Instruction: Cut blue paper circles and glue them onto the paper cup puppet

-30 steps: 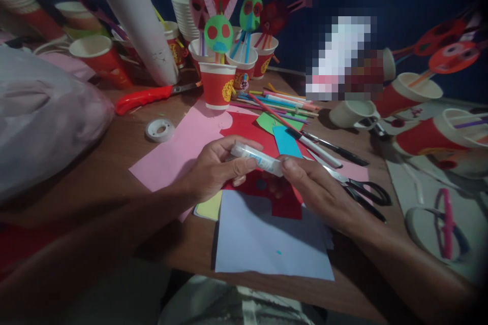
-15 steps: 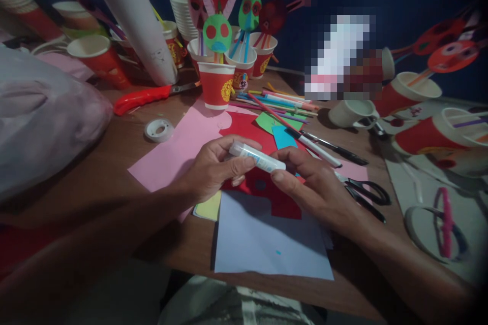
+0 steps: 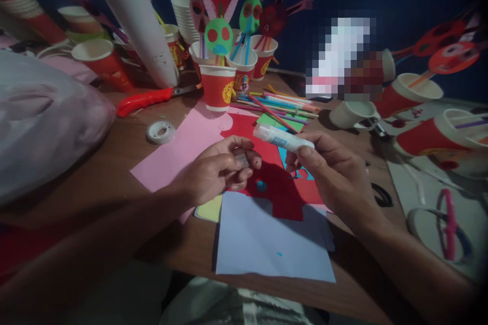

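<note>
My right hand (image 3: 328, 167) pinches a white glue stick (image 3: 284, 138) between thumb and fingers, its clear end tilted up to the left. Across from it, my left hand (image 3: 217, 167) is curled, thumb against fingers, around a small greyish piece I cannot make out. Both hands hover over red paper (image 3: 263, 150), on which a small blue paper dot (image 3: 261, 186) lies. Beneath my right hand, cut blue paper (image 3: 305, 172) shows in part. Nearer to me is a stack of white paper (image 3: 274, 244) with a tiny blue scrap on it.
Pink paper (image 3: 181, 147), a tape roll (image 3: 160, 132) and a red-handled cutter (image 3: 145, 101) lie left. Behind stand red paper cups (image 3: 218, 89) with paper rabbit faces. Coloured sticks (image 3: 278, 104) and a white mug (image 3: 353, 114) sit farther back. A full plastic bag (image 3: 49, 127) bulges at left.
My right hand has moved right and slightly up with the glue stick, out of my left hand. My left hand stays nearly in place, fingers more curled.
</note>
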